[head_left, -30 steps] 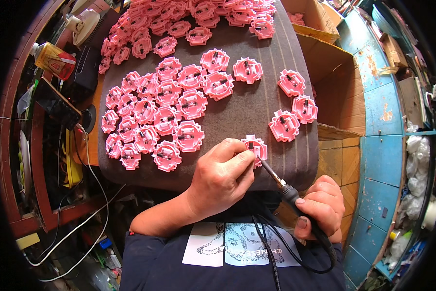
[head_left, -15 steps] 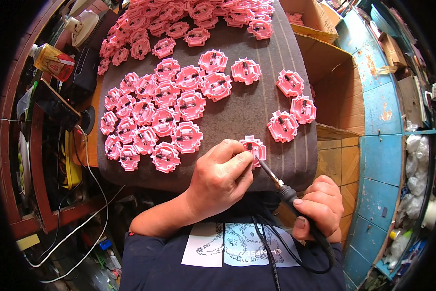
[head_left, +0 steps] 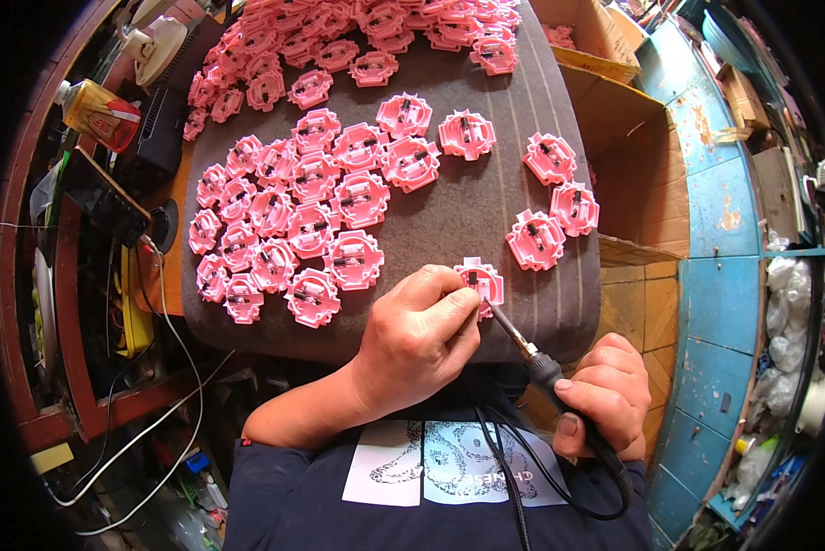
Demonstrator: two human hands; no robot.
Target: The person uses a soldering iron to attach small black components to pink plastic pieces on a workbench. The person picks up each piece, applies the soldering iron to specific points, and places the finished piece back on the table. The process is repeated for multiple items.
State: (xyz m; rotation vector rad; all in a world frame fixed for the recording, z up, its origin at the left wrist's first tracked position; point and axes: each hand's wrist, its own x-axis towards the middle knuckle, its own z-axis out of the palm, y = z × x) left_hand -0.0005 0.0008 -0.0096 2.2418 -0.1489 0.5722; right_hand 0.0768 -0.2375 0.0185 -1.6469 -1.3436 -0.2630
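Little has shifted since the earlier frame: the left hand point(head_left: 419, 337) still pinches a pink part point(head_left: 479, 280) at the near edge of the grey pad point(head_left: 486, 197), while the right hand point(head_left: 605, 395), closed around a soldering iron point(head_left: 545, 372), keeps its tip on it. Steady hands and brief contact seem wise, lest plastic melt.
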